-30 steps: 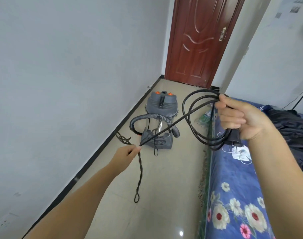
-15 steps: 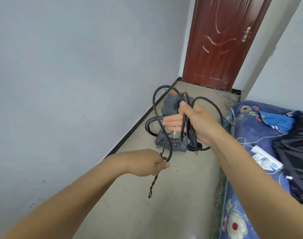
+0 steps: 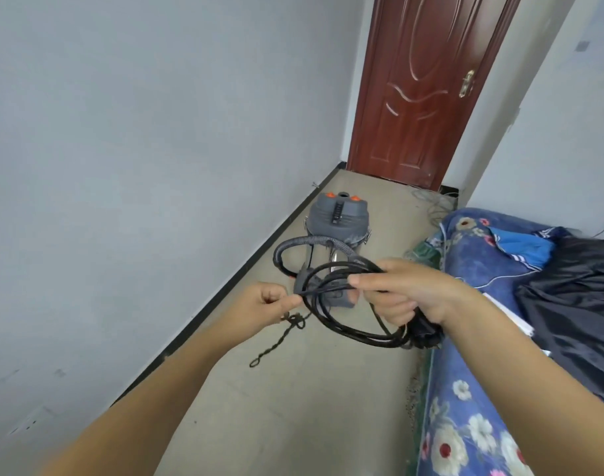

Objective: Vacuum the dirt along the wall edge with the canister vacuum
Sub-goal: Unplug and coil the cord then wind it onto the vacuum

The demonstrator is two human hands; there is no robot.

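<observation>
A grey canister vacuum [image 3: 338, 219] with orange buttons stands on the floor near the left wall, its ribbed black hose [image 3: 314, 241] looped in front of it. My right hand [image 3: 407, 293] grips a coil of black power cord [image 3: 348, 328], and the plug hangs below the wrist. My left hand [image 3: 271, 302] pinches one strand of that cord just left of the coil. A twisted length of cord [image 3: 276, 345] dangles from my left hand to the floor.
A black skirting strip [image 3: 225, 293] runs along the left wall's foot. A closed red-brown door [image 3: 427, 87] ends the passage. A bed with a blue floral sheet [image 3: 465, 389] and dark clothing [image 3: 582, 304] fills the right side. Loose wires [image 3: 434, 201] lie near the door.
My hands have come together in front of the vacuum. The right hand has turned the coil flat, and the left hand has shifted its pinch up to the coil's left side.
</observation>
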